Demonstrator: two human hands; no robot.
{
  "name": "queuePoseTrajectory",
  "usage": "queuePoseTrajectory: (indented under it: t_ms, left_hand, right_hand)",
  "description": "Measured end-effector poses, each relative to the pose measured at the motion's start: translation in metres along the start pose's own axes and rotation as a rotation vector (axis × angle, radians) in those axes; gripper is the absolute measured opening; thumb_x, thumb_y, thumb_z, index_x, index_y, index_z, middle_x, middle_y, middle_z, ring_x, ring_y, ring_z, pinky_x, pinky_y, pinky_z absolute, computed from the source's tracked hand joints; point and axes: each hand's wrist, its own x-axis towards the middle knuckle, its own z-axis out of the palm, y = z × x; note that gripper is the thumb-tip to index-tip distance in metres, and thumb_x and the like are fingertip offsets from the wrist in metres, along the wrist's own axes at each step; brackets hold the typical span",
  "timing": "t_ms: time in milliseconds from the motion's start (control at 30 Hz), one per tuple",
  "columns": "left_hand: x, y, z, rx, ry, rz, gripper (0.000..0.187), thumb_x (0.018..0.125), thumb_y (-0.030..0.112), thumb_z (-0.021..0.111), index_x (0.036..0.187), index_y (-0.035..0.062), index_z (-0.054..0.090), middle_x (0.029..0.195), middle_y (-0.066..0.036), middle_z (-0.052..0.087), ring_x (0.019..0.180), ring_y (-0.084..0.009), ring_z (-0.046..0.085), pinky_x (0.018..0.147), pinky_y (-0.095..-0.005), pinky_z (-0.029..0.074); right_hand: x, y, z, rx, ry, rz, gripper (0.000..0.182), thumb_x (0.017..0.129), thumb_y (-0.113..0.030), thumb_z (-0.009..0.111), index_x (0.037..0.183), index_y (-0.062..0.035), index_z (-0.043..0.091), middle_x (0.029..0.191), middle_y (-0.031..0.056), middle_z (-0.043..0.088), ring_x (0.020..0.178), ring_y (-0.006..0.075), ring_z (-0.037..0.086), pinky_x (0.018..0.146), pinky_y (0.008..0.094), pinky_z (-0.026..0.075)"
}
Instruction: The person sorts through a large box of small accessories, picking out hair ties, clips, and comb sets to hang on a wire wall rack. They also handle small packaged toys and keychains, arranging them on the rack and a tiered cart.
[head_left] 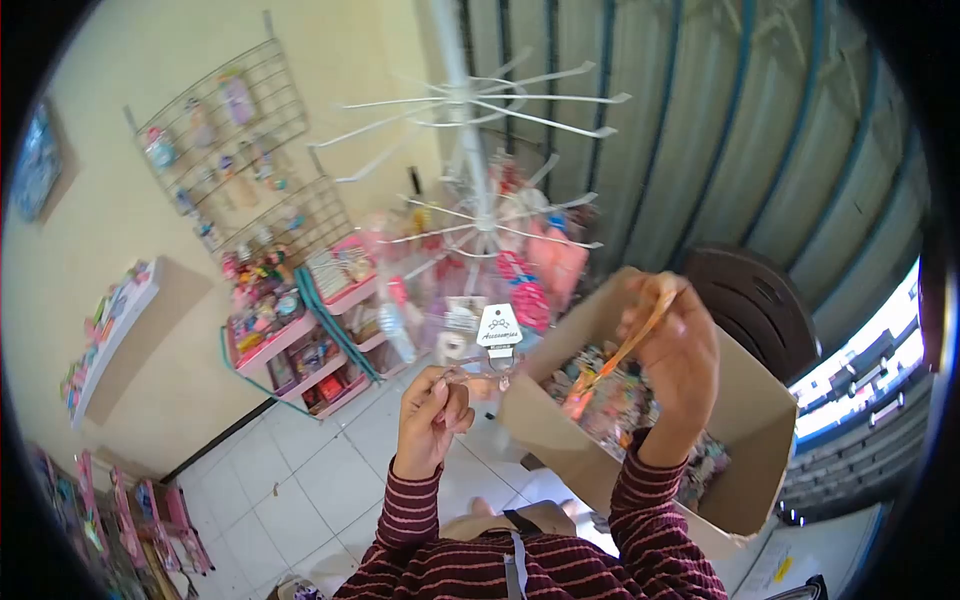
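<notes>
My left hand (436, 411) is closed in a pinch on a thin clear strip joined to a white accessories card (499, 336), which stands upright below the white rack. My right hand (675, 345) is raised over the open cardboard box (755, 430), its fingers closed on an orange strip (640, 340) that hangs down towards the box. Inside the box lie many small packaged accessories (610, 400). Above both hands rises a white display rack (470, 150) with bare prongs on its upper tier.
Pink shelves (270, 345) with small goods stand left of the rack, below a wire grid (235, 130) on the wall. A white wall shelf (118, 335) is at the far left. A dark brown chair (755, 300) stands behind the box.
</notes>
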Motion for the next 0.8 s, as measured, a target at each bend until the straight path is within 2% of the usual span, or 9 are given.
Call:
queuePoseTrajectory:
  t_ms: [100,200,367,433,500,567,600,667,800]
  left_hand:
    - [-0.013,0.036,-0.029,-0.015,0.031,0.09,0.017,0.084,0.017,0.04,0.093,0.0048,0.048,0.052,0.001,0.032,0.047,-0.0069,0.028,0.042,-0.0197,0.025]
    - [-0.029,0.067,-0.048,0.013,0.172,0.237,0.017,0.084,0.017,0.041,0.093,0.005,0.048,0.051,0.001,0.032,0.047,-0.0069,0.028,0.041,-0.0194,0.024]
    - [-0.053,0.104,-0.083,0.125,0.315,0.402,0.017,0.085,0.017,0.039,0.092,0.0044,0.047,0.052,0.001,0.03,0.047,-0.0065,0.027,0.039,-0.0181,0.023]
    - [-0.059,0.117,-0.096,0.173,0.338,0.469,0.017,0.085,0.017,0.037,0.094,0.0046,0.046,0.052,0.001,0.029,0.046,-0.006,0.026,0.038,-0.0171,0.023]
    - [-0.061,0.126,-0.107,0.225,0.403,0.529,0.017,0.086,0.017,0.036,0.093,0.0053,0.045,0.053,0.002,0.028,0.046,-0.0058,0.025,0.038,-0.017,0.023]
    - [-0.061,0.14,-0.121,0.275,0.421,0.572,0.017,0.087,0.018,0.035,0.094,0.0057,0.045,0.053,0.002,0.029,0.046,-0.0056,0.025,0.038,-0.0169,0.022]
    - [-0.059,0.147,-0.125,0.26,0.484,0.602,0.017,0.086,0.018,0.036,0.091,0.0039,0.045,0.051,0.002,0.029,0.046,-0.0062,0.025,0.039,-0.0178,0.023]
    - [-0.051,0.161,-0.133,0.234,0.582,0.655,0.017,0.085,0.017,0.038,0.088,0.0023,0.046,0.049,0.001,0.029,0.046,-0.0069,0.026,0.038,-0.0187,0.023]
    - [-0.032,0.188,-0.15,0.297,0.564,0.692,0.016,0.085,0.017,0.038,0.088,0.0031,0.045,0.049,0.001,0.029,0.046,-0.0069,0.026,0.038,-0.0185,0.023]
  right_hand:
    - [0.011,0.046,0.037,0.05,-0.14,0.105,0.033,0.074,-0.015,0.051,0.1,0.0039,0.042,0.104,0.0147,0.046,0.086,0.0186,0.049,0.076,0.0295,0.039]
    - [0.022,0.092,0.067,0.072,-0.218,0.344,0.033,0.076,-0.012,0.048,0.105,0.0039,0.043,0.107,0.0139,0.045,0.096,0.0215,0.047,0.084,0.0312,0.035]
    - [0.053,0.156,0.108,0.158,-0.341,0.44,0.031,0.079,-0.008,0.043,0.107,0.0039,0.043,0.112,0.0144,0.043,0.106,0.0226,0.04,0.089,0.0325,0.03]
    - [0.068,0.179,0.125,0.03,-0.337,0.321,0.029,0.079,-0.007,0.042,0.105,0.0046,0.044,0.115,0.0142,0.041,0.108,0.0209,0.038,0.09,0.0312,0.028]
    - [0.082,0.202,0.136,0.062,-0.351,0.323,0.027,0.078,-0.005,0.041,0.102,0.0046,0.047,0.117,0.0139,0.04,0.109,0.0198,0.036,0.092,0.0301,0.025]
    - [0.099,0.225,0.147,0.017,-0.333,0.282,0.027,0.075,-0.004,0.042,0.1,0.0047,0.05,0.119,0.0138,0.038,0.111,0.0202,0.034,0.092,0.0301,0.024]
    - [0.107,0.237,0.151,0.002,-0.315,0.261,0.032,0.07,-0.001,0.04,0.098,0.0041,0.052,0.12,0.0136,0.037,0.113,0.021,0.033,0.093,0.0304,0.024]
    - [0.128,0.258,0.16,0.027,-0.344,0.233,0.035,0.068,0.0,0.039,0.099,0.0036,0.052,0.12,0.0135,0.037,0.113,0.0216,0.032,0.093,0.0308,0.024]
    - [0.165,0.287,0.18,0.026,-0.355,0.223,0.043,0.064,0.001,0.037,0.105,0.002,0.049,0.122,0.0127,0.035,0.116,0.0215,0.029,0.095,0.0311,0.021]
